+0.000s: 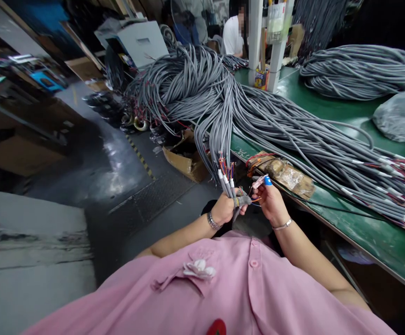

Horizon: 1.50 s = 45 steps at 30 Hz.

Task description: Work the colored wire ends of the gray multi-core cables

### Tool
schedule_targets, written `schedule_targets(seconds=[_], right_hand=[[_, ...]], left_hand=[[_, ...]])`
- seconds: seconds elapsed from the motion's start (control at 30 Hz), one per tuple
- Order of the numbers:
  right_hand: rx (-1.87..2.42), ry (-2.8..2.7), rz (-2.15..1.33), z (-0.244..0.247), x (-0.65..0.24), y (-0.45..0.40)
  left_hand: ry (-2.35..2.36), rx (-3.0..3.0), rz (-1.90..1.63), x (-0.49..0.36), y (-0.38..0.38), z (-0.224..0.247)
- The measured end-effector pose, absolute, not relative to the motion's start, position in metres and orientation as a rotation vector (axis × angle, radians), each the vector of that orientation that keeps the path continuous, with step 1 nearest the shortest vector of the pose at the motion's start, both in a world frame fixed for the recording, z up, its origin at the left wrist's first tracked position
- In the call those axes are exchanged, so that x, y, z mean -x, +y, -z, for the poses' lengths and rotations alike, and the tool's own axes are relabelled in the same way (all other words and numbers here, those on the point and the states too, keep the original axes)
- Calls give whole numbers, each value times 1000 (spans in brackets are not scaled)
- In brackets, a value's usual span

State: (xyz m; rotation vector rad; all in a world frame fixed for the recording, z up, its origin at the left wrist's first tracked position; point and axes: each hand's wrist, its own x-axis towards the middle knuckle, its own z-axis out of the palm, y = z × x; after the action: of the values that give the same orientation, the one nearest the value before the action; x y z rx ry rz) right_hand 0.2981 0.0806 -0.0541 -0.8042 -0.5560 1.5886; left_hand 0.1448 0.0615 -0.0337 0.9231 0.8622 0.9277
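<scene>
My left hand [225, 208] is wrapped round several grey cables [227, 185] whose stripped ends show coloured wires [227, 166]. A grey cable end [243, 201] with thin orange and blue wires points to the right from that hand. My right hand [271, 201] is closed beside it, with blue tape [267, 180] on a fingertip. Between its thumb and fingers is a small pale pink-and-white item [259, 182], too small to name. Behind the hands, a large bundle of grey cables [223, 93] hangs over the table edge.
On the green table [355, 232] lie more grey cables [314, 135], a wooden block [293, 179] wrapped in clear tape, a coil [355, 72] and a plastic bag [402, 111]. A cardboard box [184, 160] stands on the floor. A person [233, 36] is behind the white posts [255, 42].
</scene>
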Motion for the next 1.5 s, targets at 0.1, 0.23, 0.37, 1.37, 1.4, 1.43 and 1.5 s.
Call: schedule_targets(seconds=[0.1,0.23,0.37,1.37,1.4,1.43,1.5], right_hand=[[836,-542,-1546,53,-296,80],[792,-538,-1540,48,-294,80],[796,-530,-1517,46,-294,80],[755,-553,-1617,59,-298,85],[755,-534,-1627,58,-297,86],[751,-513,-1636,58,-296,87],[733,-465,-1638,56,-295,89]], left_hand=[[858,-898,-917,-145,68,35],[863,-878,-906,-146,72,39],[898,-892,-870,-149,73,41],[973,-889,-1082,-158,55,27],[976,-888,-1078,-159,56,27],[981,-885,-1075,-160,57,27],[993,-878,-1070,-161,58,29]])
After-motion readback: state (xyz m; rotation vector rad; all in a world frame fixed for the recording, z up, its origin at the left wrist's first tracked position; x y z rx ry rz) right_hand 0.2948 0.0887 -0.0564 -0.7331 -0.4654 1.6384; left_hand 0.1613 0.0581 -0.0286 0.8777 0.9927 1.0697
